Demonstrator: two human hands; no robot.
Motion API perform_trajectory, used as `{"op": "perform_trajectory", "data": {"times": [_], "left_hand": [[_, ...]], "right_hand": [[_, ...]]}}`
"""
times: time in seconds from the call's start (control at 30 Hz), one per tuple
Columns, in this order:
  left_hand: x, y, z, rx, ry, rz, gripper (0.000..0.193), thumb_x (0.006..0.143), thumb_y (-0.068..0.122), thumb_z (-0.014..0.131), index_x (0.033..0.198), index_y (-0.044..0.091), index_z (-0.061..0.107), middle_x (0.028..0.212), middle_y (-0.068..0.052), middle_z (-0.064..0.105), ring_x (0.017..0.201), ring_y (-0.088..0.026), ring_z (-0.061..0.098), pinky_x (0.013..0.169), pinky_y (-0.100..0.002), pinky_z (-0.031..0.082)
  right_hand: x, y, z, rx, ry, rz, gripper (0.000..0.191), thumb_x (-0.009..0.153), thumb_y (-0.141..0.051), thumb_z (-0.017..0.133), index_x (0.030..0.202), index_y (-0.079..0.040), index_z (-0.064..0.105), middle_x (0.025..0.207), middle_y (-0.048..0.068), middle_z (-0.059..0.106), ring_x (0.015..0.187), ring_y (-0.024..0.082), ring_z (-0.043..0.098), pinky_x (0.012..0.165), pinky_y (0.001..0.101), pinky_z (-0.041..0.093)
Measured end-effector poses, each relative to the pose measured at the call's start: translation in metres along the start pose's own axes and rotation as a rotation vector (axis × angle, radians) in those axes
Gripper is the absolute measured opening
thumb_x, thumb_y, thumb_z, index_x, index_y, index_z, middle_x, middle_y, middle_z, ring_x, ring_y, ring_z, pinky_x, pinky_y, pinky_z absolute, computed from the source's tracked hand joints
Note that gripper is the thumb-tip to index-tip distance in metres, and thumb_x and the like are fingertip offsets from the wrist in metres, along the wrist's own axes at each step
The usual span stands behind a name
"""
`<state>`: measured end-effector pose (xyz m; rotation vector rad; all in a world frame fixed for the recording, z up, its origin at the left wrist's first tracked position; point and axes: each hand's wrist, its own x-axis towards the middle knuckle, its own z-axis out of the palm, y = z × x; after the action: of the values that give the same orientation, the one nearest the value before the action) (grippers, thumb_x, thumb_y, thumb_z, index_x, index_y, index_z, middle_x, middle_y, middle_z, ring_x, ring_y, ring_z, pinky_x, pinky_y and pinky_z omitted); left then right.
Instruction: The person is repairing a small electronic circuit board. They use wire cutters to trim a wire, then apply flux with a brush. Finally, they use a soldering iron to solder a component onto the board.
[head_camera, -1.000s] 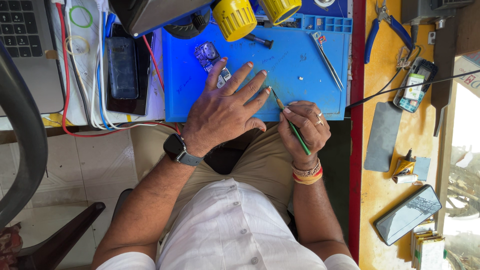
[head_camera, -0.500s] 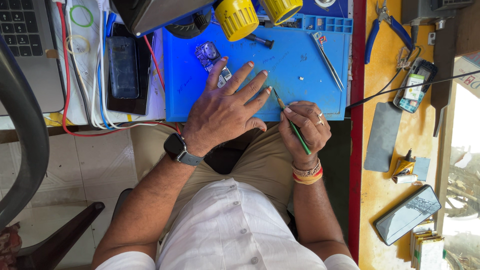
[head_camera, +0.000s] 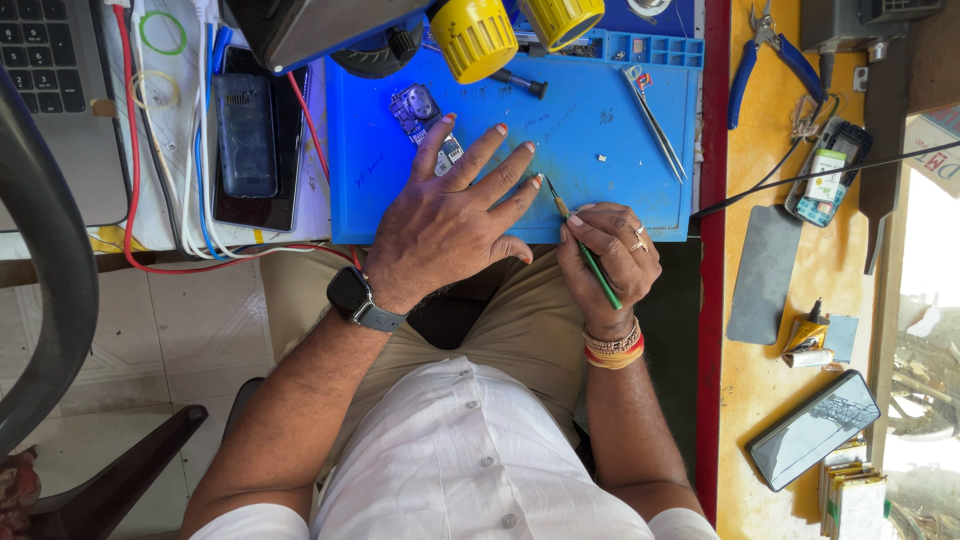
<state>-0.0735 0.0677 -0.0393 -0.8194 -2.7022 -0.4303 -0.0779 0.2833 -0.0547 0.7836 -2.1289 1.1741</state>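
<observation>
My left hand (head_camera: 450, 220) lies flat with fingers spread on the blue work mat (head_camera: 620, 190). Its index fingertip rests next to a small circuit board with a camera module (head_camera: 420, 108). My right hand (head_camera: 610, 255) sits at the mat's near edge and grips a thin green-handled screwdriver (head_camera: 590, 262). The screwdriver's tip points up toward my left little finger. A tiny white part (head_camera: 602, 157) lies loose on the mat beyond the right hand.
Tweezers (head_camera: 655, 122) lie at the mat's right. Two yellow knobs (head_camera: 472, 38) hang over its far edge. A dark phone (head_camera: 248, 135), cables and a laptop (head_camera: 50, 100) sit left. On the orange bench: blue pliers (head_camera: 770, 60), an opened phone (head_camera: 828, 172), a grey pad (head_camera: 765, 275), another phone (head_camera: 815, 428).
</observation>
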Motion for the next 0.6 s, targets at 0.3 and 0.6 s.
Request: {"op": "perform_trajectory", "data": {"times": [0.3,0.6], "left_hand": [[0.0004,-0.0015,-0.0024,0.000,-0.002,0.005,0.070,0.083,0.068,0.068,0.128,0.016,0.073,0.150,-0.006,0.055,0.146,-0.029,0.038,0.120,-0.066,0.026],[-0.0009,-0.0003,-0.0024,-0.008,0.003,-0.001,0.070,0.082,0.068,0.068,0.127,0.016,0.074,0.150,-0.005,0.055,0.146,-0.028,0.038,0.120,-0.065,0.027]], "right_hand": [[0.0010,-0.0011,0.0004,0.016,-0.007,0.001,0.023,0.078,0.016,0.079,0.092,0.004,0.066,0.087,0.015,0.070,0.084,0.029,0.073,0.081,0.0398,0.062],[0.0005,-0.0009,0.0005,-0.023,-0.012,-0.012,0.023,0.079,0.016,0.080,0.092,0.003,0.065,0.088,0.015,0.070,0.085,0.029,0.073,0.081,0.0393,0.062]]}}
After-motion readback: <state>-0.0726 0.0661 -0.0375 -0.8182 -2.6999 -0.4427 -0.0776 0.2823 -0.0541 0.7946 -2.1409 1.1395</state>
